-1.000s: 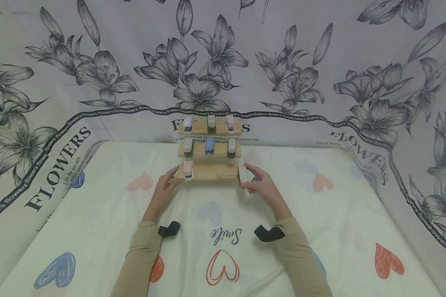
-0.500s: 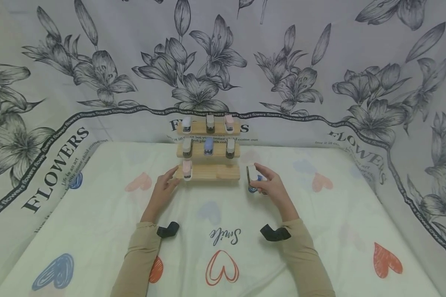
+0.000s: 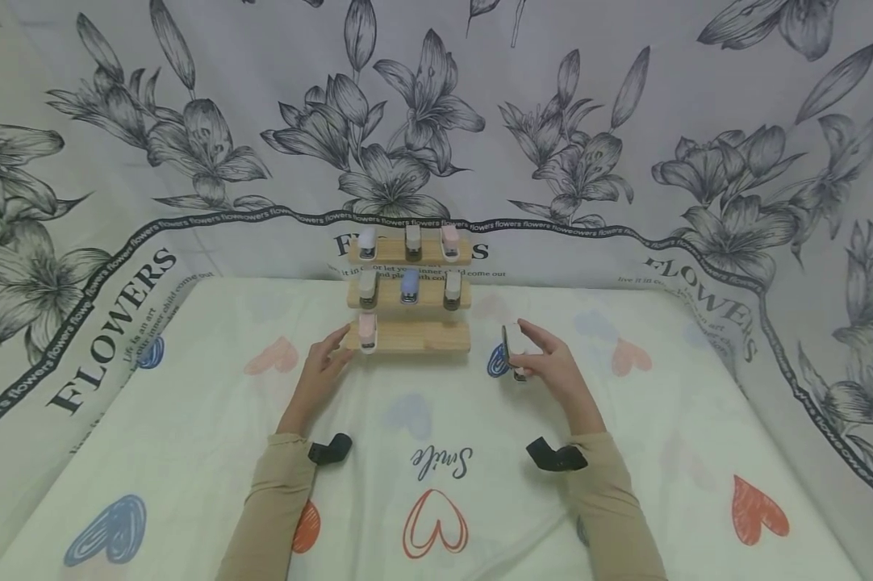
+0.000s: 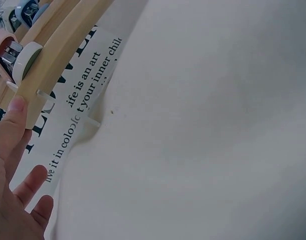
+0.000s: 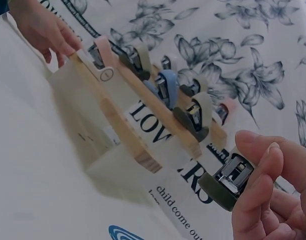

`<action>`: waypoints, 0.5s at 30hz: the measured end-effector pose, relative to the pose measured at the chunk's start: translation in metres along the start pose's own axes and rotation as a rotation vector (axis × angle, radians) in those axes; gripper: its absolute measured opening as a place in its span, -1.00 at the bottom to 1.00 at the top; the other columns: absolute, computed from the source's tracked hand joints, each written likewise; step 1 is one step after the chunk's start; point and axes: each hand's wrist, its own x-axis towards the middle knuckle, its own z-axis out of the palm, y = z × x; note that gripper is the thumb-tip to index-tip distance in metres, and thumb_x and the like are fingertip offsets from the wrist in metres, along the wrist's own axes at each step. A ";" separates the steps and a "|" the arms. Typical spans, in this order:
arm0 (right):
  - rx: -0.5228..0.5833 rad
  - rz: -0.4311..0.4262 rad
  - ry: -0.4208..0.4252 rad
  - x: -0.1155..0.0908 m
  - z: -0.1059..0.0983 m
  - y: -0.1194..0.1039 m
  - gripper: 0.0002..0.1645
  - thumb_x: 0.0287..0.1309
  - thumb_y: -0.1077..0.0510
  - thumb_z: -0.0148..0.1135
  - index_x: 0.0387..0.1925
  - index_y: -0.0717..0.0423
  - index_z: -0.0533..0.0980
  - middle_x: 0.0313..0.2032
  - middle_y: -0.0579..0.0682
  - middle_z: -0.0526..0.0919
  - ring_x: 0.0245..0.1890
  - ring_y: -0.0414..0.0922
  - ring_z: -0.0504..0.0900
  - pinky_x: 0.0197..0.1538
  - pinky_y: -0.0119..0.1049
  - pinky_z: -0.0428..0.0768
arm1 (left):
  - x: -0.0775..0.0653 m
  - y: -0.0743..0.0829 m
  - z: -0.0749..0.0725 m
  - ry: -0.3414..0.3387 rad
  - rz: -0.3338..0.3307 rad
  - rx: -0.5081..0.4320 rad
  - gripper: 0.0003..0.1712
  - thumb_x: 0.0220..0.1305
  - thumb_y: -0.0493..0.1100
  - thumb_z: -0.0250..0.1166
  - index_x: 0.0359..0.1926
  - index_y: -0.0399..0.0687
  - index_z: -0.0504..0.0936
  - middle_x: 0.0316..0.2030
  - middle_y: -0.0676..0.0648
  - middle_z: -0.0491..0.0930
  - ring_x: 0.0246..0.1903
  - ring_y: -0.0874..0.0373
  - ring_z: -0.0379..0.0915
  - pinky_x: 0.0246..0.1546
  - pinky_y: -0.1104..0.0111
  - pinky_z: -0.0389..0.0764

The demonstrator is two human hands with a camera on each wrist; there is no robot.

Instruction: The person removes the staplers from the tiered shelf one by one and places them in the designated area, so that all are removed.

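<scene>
A three-tier wooden display rack (image 3: 425,337) stands at the back of the table, bearing several mini staplers. My left hand (image 3: 320,375) grips the left end of its lowest plank, thumb on the wood in the left wrist view. On that plank's left end sits a pink stapler (image 3: 367,331). To the right of the rack, my right hand (image 3: 555,371) pinches a mini stapler (image 5: 228,185) with a pale top and dark green base, clear of the planks. Another small object (image 3: 520,374) shows beneath this hand; its kind is unclear.
The middle tier carries a blue stapler (image 3: 410,286) between two greyish ones; the top tier has a white (image 3: 367,242), a grey (image 3: 413,241) and a pink one (image 3: 450,242). A floral curtain (image 3: 567,137) hangs behind the heart-patterned tablecloth (image 3: 436,411).
My right hand has moved right with the mini stapler, from the lowest plank's right end to a spot away from the rack. The left hand stays on the plank.
</scene>
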 end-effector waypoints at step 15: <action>0.073 0.037 0.054 -0.005 -0.039 0.014 -0.16 -0.04 0.40 0.25 0.29 0.23 0.12 0.29 0.14 0.07 -0.67 -0.30 0.38 -0.52 -0.51 0.45 | 0.001 0.001 0.000 0.000 0.025 -0.006 -0.40 0.29 0.02 0.07 0.28 -0.06 0.22 0.19 -0.21 0.24 0.07 -0.16 0.12 0.00 -0.11 0.18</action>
